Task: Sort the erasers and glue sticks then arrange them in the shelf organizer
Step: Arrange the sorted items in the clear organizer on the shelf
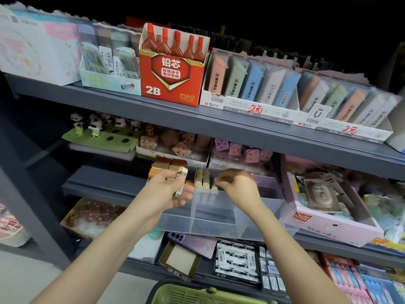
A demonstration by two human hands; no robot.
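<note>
My left hand (pixel 169 189) grips a bundle of brown and cream block erasers (pixel 168 166), held just left of and above a clear plastic organizer (pixel 219 218) on the middle shelf. My right hand (pixel 235 183) hovers over the organizer's back compartment, fingers curled down and pinching a small cream eraser (pixel 214 188). Several similar cream sticks (pixel 202 178) stand upright in that back compartment. The organizer's front compartments hold nothing visible.
A pink box of correction tapes (pixel 324 207) sits right of the organizer. Trays of brown (pixel 173 145) and pink character erasers (pixel 241 151) stand behind. A red 2B lead box (pixel 172 77) is on the upper shelf. A green basket (pixel 197 295) lies below.
</note>
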